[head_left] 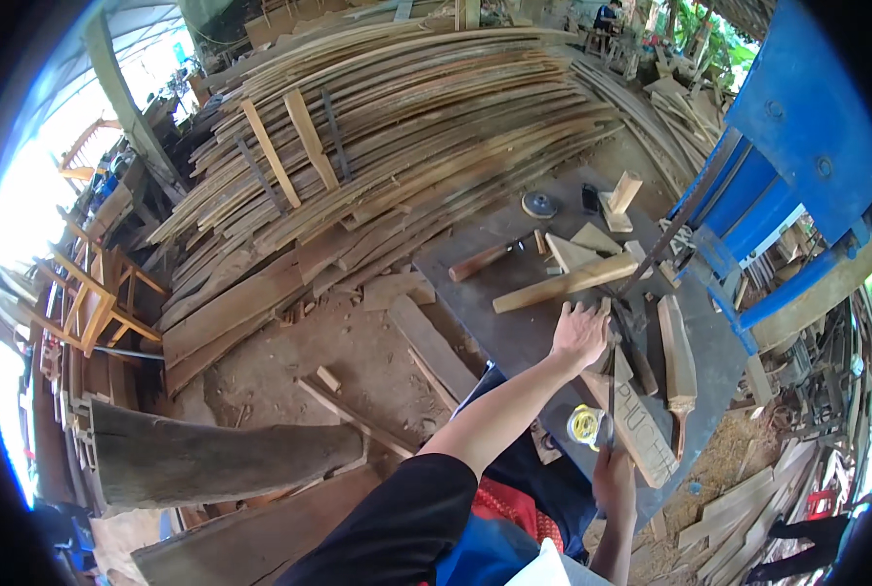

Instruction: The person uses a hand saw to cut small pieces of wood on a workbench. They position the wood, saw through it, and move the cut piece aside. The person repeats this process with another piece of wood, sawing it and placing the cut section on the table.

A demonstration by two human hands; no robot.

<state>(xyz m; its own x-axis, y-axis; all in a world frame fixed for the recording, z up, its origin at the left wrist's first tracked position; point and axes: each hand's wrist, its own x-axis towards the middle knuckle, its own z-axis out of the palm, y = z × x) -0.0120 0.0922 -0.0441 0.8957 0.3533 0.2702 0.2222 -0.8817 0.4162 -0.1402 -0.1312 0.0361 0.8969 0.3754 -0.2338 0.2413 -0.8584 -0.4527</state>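
My left hand (580, 337) reaches over the dark worktable (514, 342), its fingers bent over the end of a small wooden piece beside a dark metal clamp (634, 342). Nearer to me, my right hand (614, 483) is closed round the lower end of a long, thin dark tool (611, 400); seen edge-on, its exact kind is unclear. The tool runs up toward my left hand. Under and beside it lies a wooden board (643, 435) with handwritten marks. A yellow tape measure (584, 426) sits left of my right hand.
On the table are a wooden bar (563, 281), a tool with a wooden handle (478, 263), a round disc (539, 203) and a brush (681, 420). Blue machinery (812, 117) stands at right. Stacked planks (406, 127) fill the back; a wooden chair frame (94, 298) is at left.
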